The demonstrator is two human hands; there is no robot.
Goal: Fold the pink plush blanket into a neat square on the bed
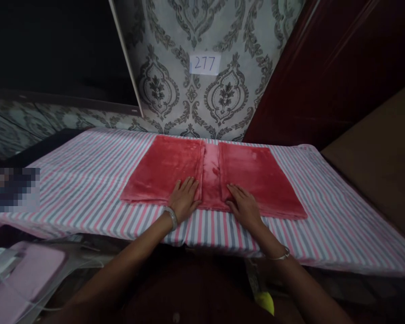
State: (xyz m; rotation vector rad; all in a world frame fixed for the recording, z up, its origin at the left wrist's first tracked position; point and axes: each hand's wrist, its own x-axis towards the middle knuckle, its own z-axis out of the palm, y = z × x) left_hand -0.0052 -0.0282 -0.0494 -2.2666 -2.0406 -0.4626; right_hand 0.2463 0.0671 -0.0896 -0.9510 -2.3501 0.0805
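A plush red blanket (253, 168) lies on a striped cloth, its left and right sides folded inward so that a narrow strip of the bottom layer shows between them. My left hand (184, 198) rests flat on the near inner corner of the left fold, fingers stretched out. On the near inner corner of the right fold lies my right hand (245, 204), its fingers extended along the folded edge and the thumb at the near edge. Neither hand grips the fabric visibly.
The striped tablecloth (87, 180) covers the long table. Behind stand a patterned wall with a paper label (204, 63) reading 277, a television (54, 49) at left and a dark red panel (317, 76) at right. A pink object (37, 274) sits low at left.
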